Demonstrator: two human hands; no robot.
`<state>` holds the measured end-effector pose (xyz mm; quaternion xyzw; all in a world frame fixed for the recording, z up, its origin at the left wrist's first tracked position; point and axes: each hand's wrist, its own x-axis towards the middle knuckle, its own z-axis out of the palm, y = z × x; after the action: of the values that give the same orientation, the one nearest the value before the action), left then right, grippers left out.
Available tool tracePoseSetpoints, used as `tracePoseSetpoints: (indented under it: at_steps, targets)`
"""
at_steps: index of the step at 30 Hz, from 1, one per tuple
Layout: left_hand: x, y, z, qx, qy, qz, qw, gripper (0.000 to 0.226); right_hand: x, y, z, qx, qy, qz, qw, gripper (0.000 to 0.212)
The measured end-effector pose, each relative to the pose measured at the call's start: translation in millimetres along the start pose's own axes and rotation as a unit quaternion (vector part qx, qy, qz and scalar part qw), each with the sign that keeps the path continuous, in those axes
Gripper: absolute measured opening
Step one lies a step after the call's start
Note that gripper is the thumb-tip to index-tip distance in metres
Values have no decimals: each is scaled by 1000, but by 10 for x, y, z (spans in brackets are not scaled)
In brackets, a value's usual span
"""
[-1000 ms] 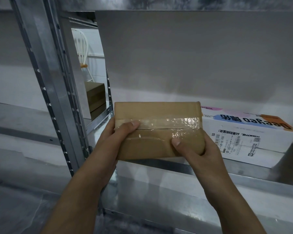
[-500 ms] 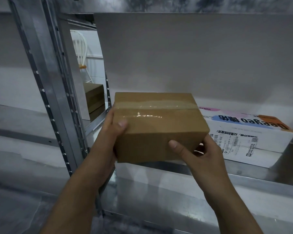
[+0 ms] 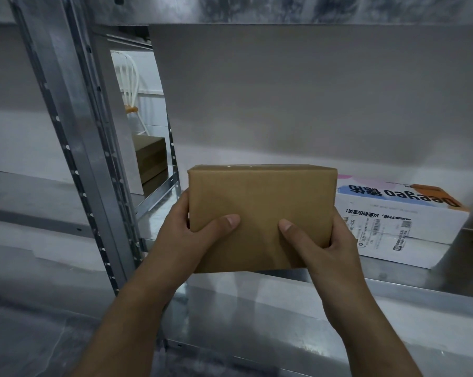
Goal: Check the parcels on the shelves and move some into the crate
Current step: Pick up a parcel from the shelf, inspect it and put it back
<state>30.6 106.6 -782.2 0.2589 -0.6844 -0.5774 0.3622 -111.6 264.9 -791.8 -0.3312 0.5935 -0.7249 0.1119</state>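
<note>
Brown cardboard is taking both thumbs' press while the fingers are curling round the parcel's [image 3: 259, 202] side edges, tips hidden — left hand [image 3: 191, 235] gripping its left edge, right hand [image 3: 327, 248] its right. The shelf [image 3: 393, 284] is running beneath the parcel; a white box [image 3: 409, 221] is lying just right of it.

Both hands [image 3: 191, 238] and forearms [image 3: 137, 311] are bare.

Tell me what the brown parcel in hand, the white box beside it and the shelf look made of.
Brown parcel: matte kraft cardboard, probably corrugated; faint ribbing shows.
White box: smoother printed card, with colour lettering and barcode labels.
Shelf: sheet metal, likely galvanised steel; grey mottled sheen, punched uprights.
</note>
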Motion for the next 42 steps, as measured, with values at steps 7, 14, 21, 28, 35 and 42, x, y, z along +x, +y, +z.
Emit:
tracePoseSetpoints:
  at_steps: [7, 14, 21, 28, 35, 42]
  targets:
    - [-38, 32, 32, 6, 6, 2, 1000, 72, -9, 38, -8, -8, 7, 8, 1000, 38]
    - [-57, 47, 29, -22, -3, 6, 1000, 83, -48, -11, 23, -2, 3, 10, 1000, 35]
    - [1, 67, -12, -103, 19, -43, 994, 95, -74, -76, 6, -67, -80, -31, 994, 98]
    - [-67, 144, -87, -187, -53, -64, 979, 84, -57, -33, -54, -80, -59, -49, 994, 91]
    - [-58, 48, -194, -7, -140, 6, 990, 149, -63, -80, -11, 6, 17, -21, 1000, 76]
    - [-28, -20, -43, 13, -45, 6, 999, 132, -78, -118, 22, -50, 15, -25, 998, 80]
